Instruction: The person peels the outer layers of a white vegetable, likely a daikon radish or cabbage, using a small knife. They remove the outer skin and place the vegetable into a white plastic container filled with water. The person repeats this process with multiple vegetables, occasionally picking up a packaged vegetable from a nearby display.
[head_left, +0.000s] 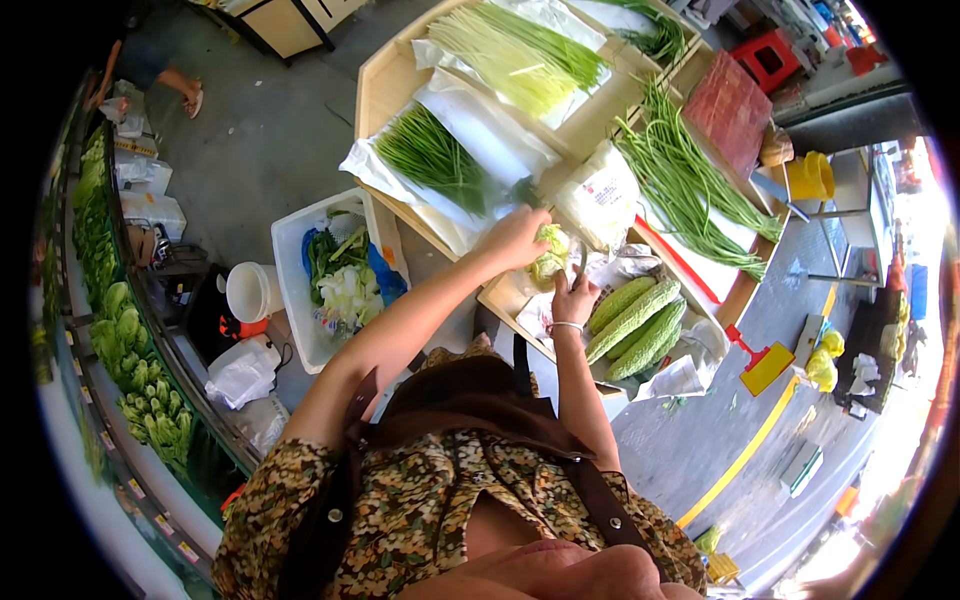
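My left hand (517, 238) rests on the upper left of a small pale green leafy vegetable (550, 255), its fingers bent around it. My right hand (575, 296) grips a knife (582, 264) just right of the vegetable, the dark blade pointing up and away from me. Beyond the hands lies a plastic bag of pale contents (600, 196) with printing on it. Several bitter melons (634, 321) lie on paper to the right of my right hand. Chives (433, 159) lie on white paper beyond my left hand.
Long beans (686, 180) and a red cutting board (727, 112) occupy the wooden display (365, 112). A white bin (289, 292) with leafy scraps stands left, beside a white bucket (250, 292). A yellow price sign (769, 369) sticks out at right. Part of another person (176, 79) shows at upper left.
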